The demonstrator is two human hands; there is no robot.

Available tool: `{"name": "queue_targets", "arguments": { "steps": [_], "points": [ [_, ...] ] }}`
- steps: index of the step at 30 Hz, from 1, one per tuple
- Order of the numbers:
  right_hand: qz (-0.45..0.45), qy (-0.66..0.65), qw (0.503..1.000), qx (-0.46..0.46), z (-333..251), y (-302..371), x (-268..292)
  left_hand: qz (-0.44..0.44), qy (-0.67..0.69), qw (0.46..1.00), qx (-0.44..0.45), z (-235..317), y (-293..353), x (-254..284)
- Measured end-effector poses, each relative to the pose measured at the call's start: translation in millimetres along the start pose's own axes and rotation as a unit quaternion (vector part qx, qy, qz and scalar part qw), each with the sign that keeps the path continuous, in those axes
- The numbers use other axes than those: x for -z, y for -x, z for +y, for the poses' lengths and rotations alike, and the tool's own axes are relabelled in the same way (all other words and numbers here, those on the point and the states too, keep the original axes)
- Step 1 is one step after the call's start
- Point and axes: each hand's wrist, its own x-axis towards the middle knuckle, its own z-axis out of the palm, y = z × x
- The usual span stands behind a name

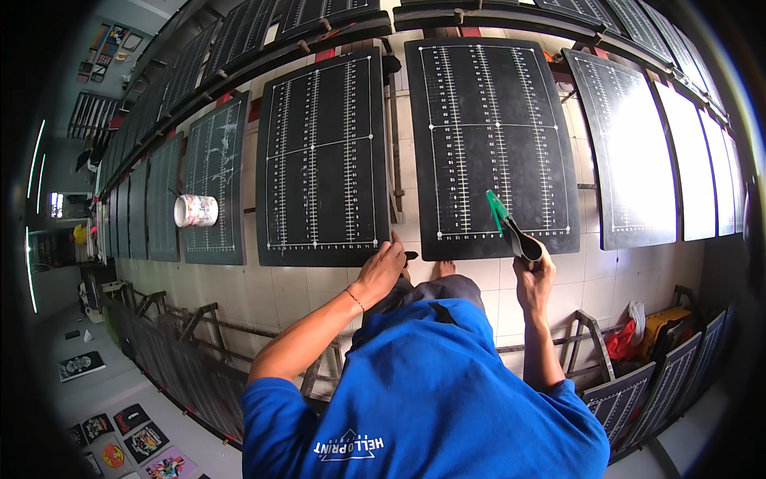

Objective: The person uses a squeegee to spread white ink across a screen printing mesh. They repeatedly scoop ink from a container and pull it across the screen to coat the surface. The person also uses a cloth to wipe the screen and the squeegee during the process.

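My right hand is closed round a tool with a narrow green blade and a dark, curved body. The green blade points up and left, over the lower part of a black board printed with white rulers and lines. My left hand is at the lower right corner of the neighbouring black ruled board, its fingers bunched together. A small dark piece shows just right of those fingers; whether I hold it or the board's edge cannot be made out.
A stained white tub stands on a board to the left. More ruled boards run to both sides, with a glare-whitened one at the right. A dark rail crosses behind. Lower right, a red bag lies near a frame.
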Motion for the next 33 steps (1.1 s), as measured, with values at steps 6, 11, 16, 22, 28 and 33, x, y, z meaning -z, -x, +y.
{"name": "queue_targets", "arguments": {
  "steps": [6, 11, 16, 22, 28, 33],
  "points": [
    [0.029, -0.004, 0.999, -0.043, -11, -8, -26, 0.021, -0.001, 0.999, -0.044, -51, -61, 27],
    [0.093, 0.012, 0.994, -0.062, -41, -15, -56, 0.041, -0.032, 0.992, -0.113, -109, -139, 49],
    [0.123, 0.115, 0.983, -0.075, -58, -11, -78, 0.131, -0.118, 0.974, -0.142, -201, -261, 72],
    [0.153, 0.203, 0.959, -0.125, -65, 14, -99, 0.208, -0.063, 0.976, -0.024, -288, -405, 118],
    [0.173, 0.165, 0.964, -0.114, -75, 14, -126, 0.331, 0.035, 0.943, 0.013, -326, -429, 124],
    [0.138, 0.204, 0.963, -0.11, -81, -5, -138, 0.328, 0.031, 0.94, 0.089, -361, -405, 132]
  ]
}}
